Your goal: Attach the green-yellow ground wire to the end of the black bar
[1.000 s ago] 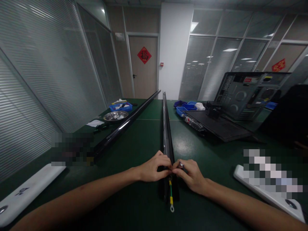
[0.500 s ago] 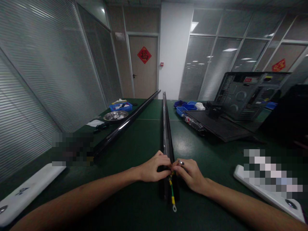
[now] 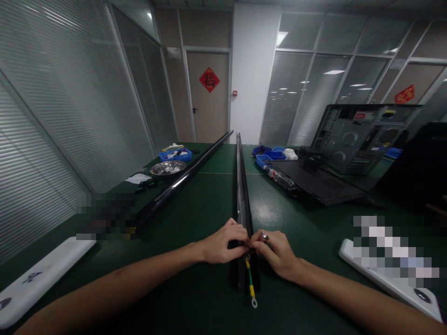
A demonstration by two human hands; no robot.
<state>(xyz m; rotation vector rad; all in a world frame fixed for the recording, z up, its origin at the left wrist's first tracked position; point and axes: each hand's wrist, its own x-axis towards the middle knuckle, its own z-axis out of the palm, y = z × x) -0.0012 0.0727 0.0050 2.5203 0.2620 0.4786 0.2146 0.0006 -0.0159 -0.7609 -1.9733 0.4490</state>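
Observation:
A long dark rail (image 3: 244, 195) runs away from me down the middle of the green table. Over its near end, my left hand (image 3: 228, 243) is closed, thumb and fingertips pinched at the rail. My right hand (image 3: 275, 251), with a ring on one finger, is closed too, its fingertips meeting the left ones. What the fingertips pinch is too small and hidden to make out. Just below them a short green wire (image 3: 250, 280) with yellow sleeves hangs along the rail's near end, its metal ring lug toward me.
A second long dark rail (image 3: 181, 180) lies to the left, near a metal bowl (image 3: 168, 168) and a blue basket (image 3: 185, 156). At right are blue bins (image 3: 263, 161), a black panel (image 3: 319, 183) and a computer case (image 3: 352, 139). White devices (image 3: 45, 279) flank my arms.
The ring lug end of the wire has shifted very slightly to the right. My right hand's ringed finger has moved a little; both hands otherwise keep their places.

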